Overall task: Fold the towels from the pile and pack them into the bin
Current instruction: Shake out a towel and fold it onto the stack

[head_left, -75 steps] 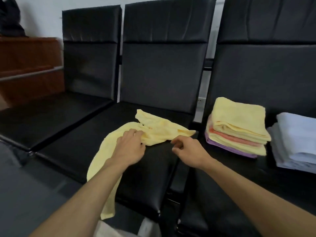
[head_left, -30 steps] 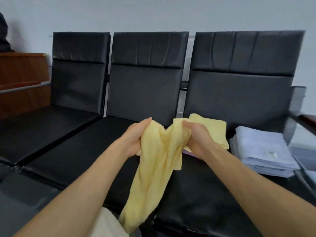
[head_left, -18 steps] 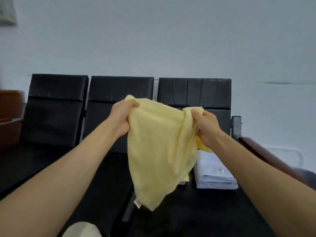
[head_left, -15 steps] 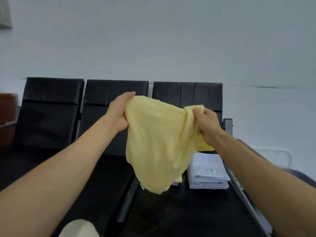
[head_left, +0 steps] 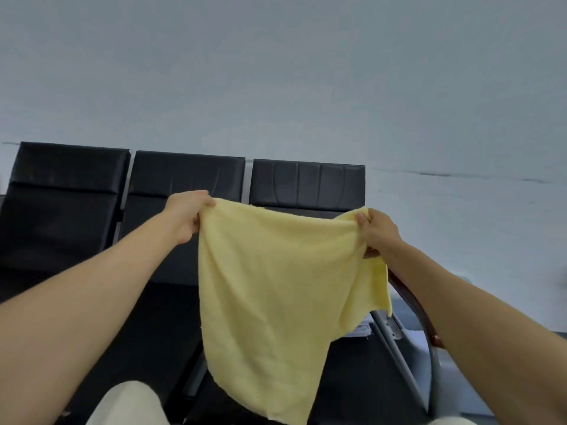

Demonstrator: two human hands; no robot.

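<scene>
A pale yellow towel (head_left: 276, 296) hangs spread in the air in front of me, above the black seats. My left hand (head_left: 187, 216) pinches its upper left corner. My right hand (head_left: 379, 231) grips the upper right edge, where the cloth bunches and a flap falls behind my wrist. The towel's lower corner dangles near my knee. The hanging towel hides the folded stacks on the right seat, apart from a sliver of white cloth (head_left: 359, 331). No bin is in view.
A row of three black padded chairs (head_left: 70, 210) stands against a pale wall. A wooden armrest on a metal frame (head_left: 411, 305) ends the row at the right. My light trouser knee (head_left: 125, 403) shows at the bottom.
I lifted the yellow towel off the middle seat, raised it to chest height and pulled my hands apart, so it now hangs spread out. The view tilted up towards the wall.
</scene>
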